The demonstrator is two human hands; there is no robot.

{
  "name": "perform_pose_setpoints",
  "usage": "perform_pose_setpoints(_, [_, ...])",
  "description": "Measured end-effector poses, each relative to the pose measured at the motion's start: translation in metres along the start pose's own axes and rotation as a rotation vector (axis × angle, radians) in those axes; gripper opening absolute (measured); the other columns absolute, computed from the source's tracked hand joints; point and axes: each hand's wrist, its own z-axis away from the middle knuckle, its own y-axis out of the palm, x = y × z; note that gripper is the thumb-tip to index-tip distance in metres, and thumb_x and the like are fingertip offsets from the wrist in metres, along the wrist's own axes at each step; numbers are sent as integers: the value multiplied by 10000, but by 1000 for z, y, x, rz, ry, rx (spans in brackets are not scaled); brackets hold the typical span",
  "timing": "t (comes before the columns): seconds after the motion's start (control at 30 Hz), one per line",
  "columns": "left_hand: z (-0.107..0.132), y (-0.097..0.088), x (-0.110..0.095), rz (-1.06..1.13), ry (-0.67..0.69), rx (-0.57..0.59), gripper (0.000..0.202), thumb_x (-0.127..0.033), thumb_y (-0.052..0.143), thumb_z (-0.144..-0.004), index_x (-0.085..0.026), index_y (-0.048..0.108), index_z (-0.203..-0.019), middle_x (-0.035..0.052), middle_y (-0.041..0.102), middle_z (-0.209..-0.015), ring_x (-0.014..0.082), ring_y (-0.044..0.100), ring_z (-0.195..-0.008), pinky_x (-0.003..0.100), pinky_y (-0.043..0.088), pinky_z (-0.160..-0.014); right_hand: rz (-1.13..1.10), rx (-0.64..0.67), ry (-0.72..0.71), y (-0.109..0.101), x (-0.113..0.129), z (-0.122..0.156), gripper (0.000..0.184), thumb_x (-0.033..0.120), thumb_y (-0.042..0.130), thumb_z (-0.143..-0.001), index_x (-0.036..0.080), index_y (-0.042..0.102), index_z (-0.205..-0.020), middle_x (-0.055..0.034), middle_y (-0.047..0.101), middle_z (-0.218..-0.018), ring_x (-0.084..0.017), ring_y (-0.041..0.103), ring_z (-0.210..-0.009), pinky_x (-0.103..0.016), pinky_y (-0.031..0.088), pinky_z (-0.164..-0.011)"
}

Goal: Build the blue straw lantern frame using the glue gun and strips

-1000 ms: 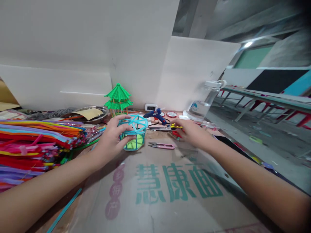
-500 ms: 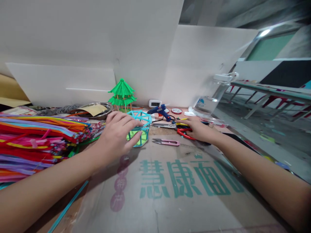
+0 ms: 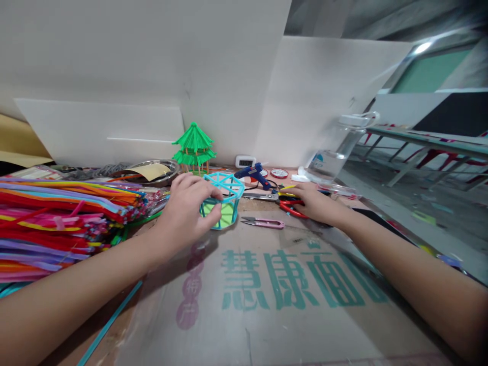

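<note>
Reaching out with both arms, the person works at two spots near the centre of the frame. The left hand (image 3: 186,208) is curled at the near-left side of the light-blue openwork frame (image 3: 227,212), which stands upright on its green floor just left of centre; thumb and forefinger are apart, and I cannot tell whether any fingertip touches it. Right of centre, the right hand (image 3: 314,203) lies over tools with a red handle (image 3: 295,212) and a yellow handle (image 3: 287,193); its fingertips are hidden, so whether it grips one cannot be told. The step in hand looks like handling a tool while the blue frame stands close by. As I judge it, lifting that tool calls for a sure hold on one handle, drawn free of its neighbours, while the left hand stays light on the thin strips. Between the hands lie pink snips (image 3: 261,222); behind are a blue glue gun (image 3: 256,173) and, farther left, a green tiered-roof model (image 3: 194,145).
</note>
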Motion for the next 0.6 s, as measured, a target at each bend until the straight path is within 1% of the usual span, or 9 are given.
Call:
perform_pose_setpoints(0.1, [-1, -4, 1, -68, 68, 28, 128, -288, 588, -925, -233, 638, -1029, 32, 712, -1009, 253, 595, -1073, 520, 301, -1139, 11, 3, 1, -1, 3, 0, 509, 135, 525, -882, 168, 625, -1380, -160, 627, -1349, -308, 589, -1238, -430, 443, -1082])
perform_pose_setpoints(0.17, [-4, -11, 4, -89, 98, 70, 225, -318, 615, -911, -214, 634, -1109, 61, 700, -1083, 270, 590, -1113, 528, 304, -1146, 3, 7, 7, -3, 5, 1, 501, 139, 533, -875, 168, 635, -1365, -158, 631, -1352, -304, 603, -1222, -428, 449, -1079])
perform_pose_setpoints(0.2, [-7, -15, 6, -89, 103, 88, 254, -329, 623, -907, -200, 634, -1126, 77, 693, -1109, 279, 588, -1120, 524, 329, -1129, -3, 6, 10, -3, 6, 1, 505, 140, 537, -872, 170, 634, -1366, -156, 632, -1355, -303, 609, -1216, -427, 452, -1078])
perform_pose_setpoints(0.27, [-12, -24, 11, -80, 123, 105, 245, -331, 615, -920, -189, 656, -1115, 94, 687, -1130, 291, 586, -1118, 507, 386, -1068, -11, 1, 15, -4, 7, 2, 517, 131, 536, -865, 169, 630, -1372, -156, 630, -1364, -302, 616, -1209, -430, 453, -1079])
perform_pose_setpoints(0.33, [-16, -31, 18, -77, 199, 129, 219, -314, 586, -956, -216, 685, -1126, 82, 690, -1124, 288, 590, -1099, 485, 418, -1003, -19, -4, 12, -4, 7, 2, 521, 126, 529, -866, 164, 626, -1377, -159, 630, -1366, -306, 616, -1211, -437, 453, -1080])
perform_pose_setpoints(0.4, [-19, -34, 24, -67, 290, 161, 225, -301, 582, -981, -249, 693, -1170, 64, 696, -1101, 268, 599, -1066, 446, 439, -949, -28, -12, 4, -3, 6, 2, 505, 142, 531, -877, 160, 632, -1371, -165, 630, -1361, -315, 612, -1217, -441, 459, -1074])
perform_pose_setpoints(0.47, [-20, -32, 28, -67, 345, 144, 219, -292, 598, -984, -259, 701, -1175, 55, 702, -1070, 253, 602, -1040, 420, 449, -922, -30, -20, -1, -1, 4, 2, 492, 161, 537, -889, 161, 633, -1372, -166, 634, -1349, -320, 605, -1228, -440, 467, -1069])
perform_pose_setpoints(0.6, [-17, -23, 26, -86, 377, 48, 176, -295, 623, -974, -211, 719, -1095, 62, 717, -1004, 248, 602, -1002, 423, 453, -932, -20, -42, -3, 3, 2, 1, 494, 167, 553, -890, 194, 633, -1377, -142, 650, -1325, -321, 595, -1242, -436, 480, -1064])
